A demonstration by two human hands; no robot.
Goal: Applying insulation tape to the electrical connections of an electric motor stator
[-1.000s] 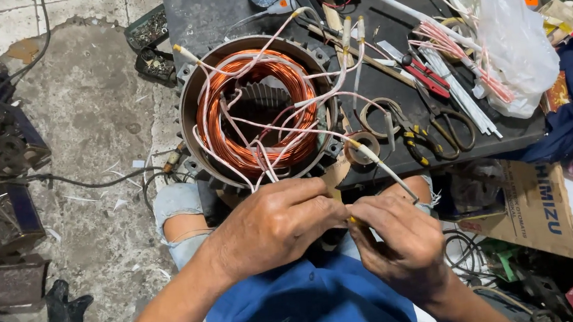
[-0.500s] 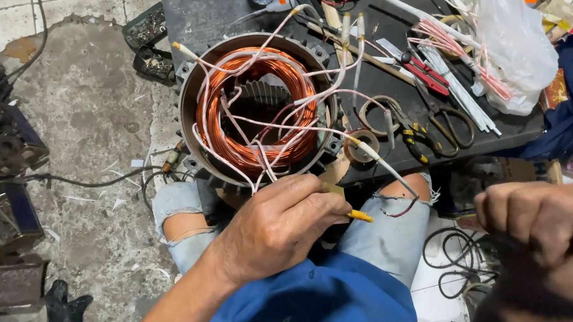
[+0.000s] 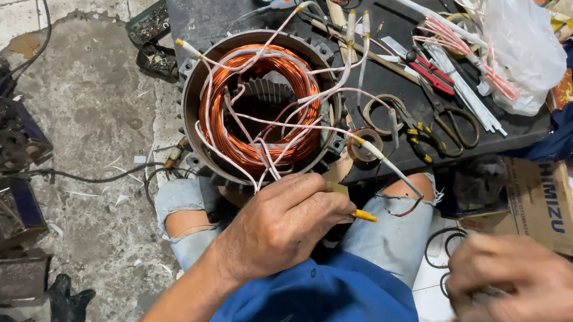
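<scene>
Copper coil [image 3: 253, 108] sits inside the round motor housing [image 3: 191, 100] on the counter [image 3: 216, 7]. Left hand [image 3: 282, 224], just below the housing, grasps a yellow-tipped wire [image 3: 364, 216]. Right hand [image 3: 529, 284], lower right of the housing, is blurred; grip cannot be told.

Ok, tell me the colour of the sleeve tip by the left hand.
Yellow sleeve tip, beside the left hand; head view.

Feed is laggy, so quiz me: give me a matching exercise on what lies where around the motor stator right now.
Things:
1. copper winding
2. scissors
3. white plastic bag
4. left hand

Places:
A. far right of the dark bench
B. inside the round stator housing
C. below the stator, holding leads
D. on the bench, right of the stator

Pairs: 1-B, 2-D, 3-A, 4-C
</scene>
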